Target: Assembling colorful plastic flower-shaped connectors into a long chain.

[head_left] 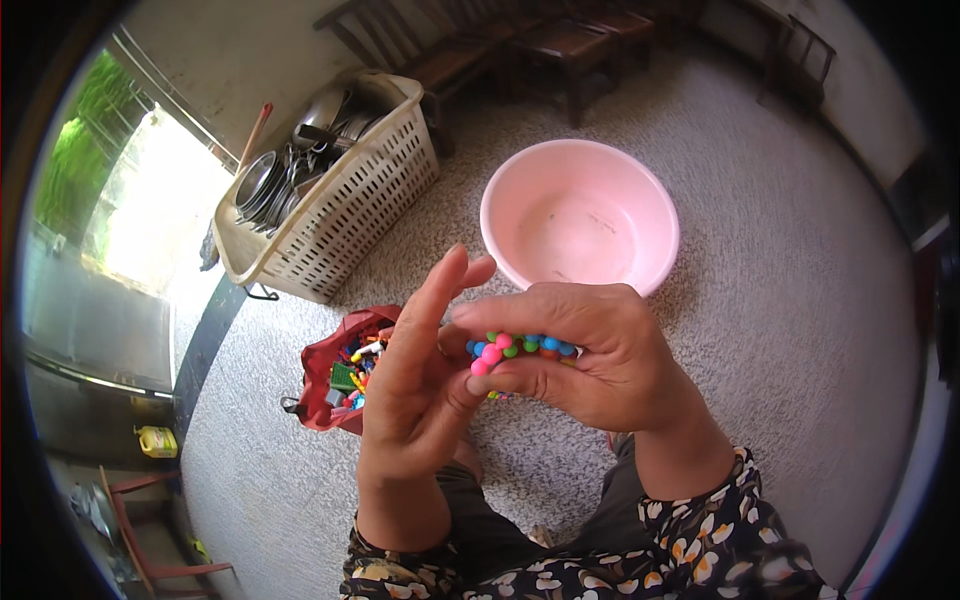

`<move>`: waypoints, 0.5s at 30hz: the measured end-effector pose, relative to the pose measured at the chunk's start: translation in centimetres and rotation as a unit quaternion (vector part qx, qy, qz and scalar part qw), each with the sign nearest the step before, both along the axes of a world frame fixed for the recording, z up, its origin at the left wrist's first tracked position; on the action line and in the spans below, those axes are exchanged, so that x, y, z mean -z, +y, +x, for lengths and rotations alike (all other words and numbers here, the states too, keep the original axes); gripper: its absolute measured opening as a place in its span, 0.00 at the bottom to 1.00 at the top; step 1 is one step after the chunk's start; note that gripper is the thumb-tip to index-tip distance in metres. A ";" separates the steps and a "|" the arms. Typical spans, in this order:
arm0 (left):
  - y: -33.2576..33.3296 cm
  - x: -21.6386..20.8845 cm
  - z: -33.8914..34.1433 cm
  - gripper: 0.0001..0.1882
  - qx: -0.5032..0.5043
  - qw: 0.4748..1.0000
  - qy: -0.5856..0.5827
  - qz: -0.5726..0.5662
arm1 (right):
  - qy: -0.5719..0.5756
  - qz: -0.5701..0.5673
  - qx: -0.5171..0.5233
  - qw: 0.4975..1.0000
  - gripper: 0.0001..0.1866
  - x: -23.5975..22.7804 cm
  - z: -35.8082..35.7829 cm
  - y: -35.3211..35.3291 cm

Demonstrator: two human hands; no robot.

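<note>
- Beads (491,354), pink, blue and green, are between the two hands.
- Right hand (600,350) pinches them.
- Left hand (408,390) is beside them, fingers up; I can't tell if it grips them.
- Red bag (318,372) has little bright toys (345,377) inside.
- White basket (350,215) has metal pans (258,180) inside.
- Pink tub (580,235) has small marks on its bottom.

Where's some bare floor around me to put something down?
The floor is bare right of the pink tub, with a narrower strip between tub and white basket. Crowded: the basket, heaped with metal kitchenware; the red bag, full of small pieces; and just before you, where your right hand holds beads.
</note>
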State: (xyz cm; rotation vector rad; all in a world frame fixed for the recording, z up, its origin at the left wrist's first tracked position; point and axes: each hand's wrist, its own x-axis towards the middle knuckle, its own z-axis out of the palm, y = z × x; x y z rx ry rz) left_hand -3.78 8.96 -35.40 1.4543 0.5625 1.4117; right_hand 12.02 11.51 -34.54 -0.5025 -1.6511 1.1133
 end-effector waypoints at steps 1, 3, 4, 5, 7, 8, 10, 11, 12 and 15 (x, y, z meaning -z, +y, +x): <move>0.0 0.2 -0.2 0.33 0.010 1.000 0.018 0.006 | -0.007 0.008 -0.003 1.000 0.17 -0.1 0.0 0.0; 0.0 0.2 -0.6 0.34 0.029 0.999 0.035 0.006 | -0.012 0.017 -0.004 1.000 0.15 -0.3 0.1 -0.1; -0.1 0.3 -0.5 0.34 0.032 0.999 0.036 0.005 | -0.002 -0.009 -0.022 1.000 0.14 -0.2 0.2 -0.2; -0.3 0.4 -0.4 0.36 0.051 0.998 -0.012 -0.020 | 0.009 -0.035 -0.039 0.999 0.13 -0.1 0.2 -0.2; -0.3 0.5 -0.3 0.38 0.070 0.995 -0.059 -0.044 | 0.010 -0.030 -0.032 0.999 0.13 -0.3 0.4 -0.2; 0.0 0.7 -0.5 0.40 0.089 0.992 -0.074 -0.047 | 0.010 -0.025 -0.027 0.999 0.12 -0.5 0.4 -0.3; 0.7 1.3 -0.8 0.43 0.108 0.989 -0.090 -0.049 | 0.002 -0.024 -0.012 1.000 0.12 -0.8 0.7 -0.3; 1.1 1.8 -0.9 0.45 0.104 0.992 -0.043 -0.065 | -0.008 -0.023 0.004 1.000 0.12 -0.9 0.7 -0.3; 1.3 2.2 -0.9 0.47 0.100 0.992 0.004 -0.080 | -0.010 -0.024 0.004 1.000 0.12 -0.7 0.7 -0.3; 0.3 4.3 -0.3 0.41 0.074 0.992 0.021 -0.100 | 0.021 0.002 0.021 1.000 0.13 -0.9 0.6 -0.5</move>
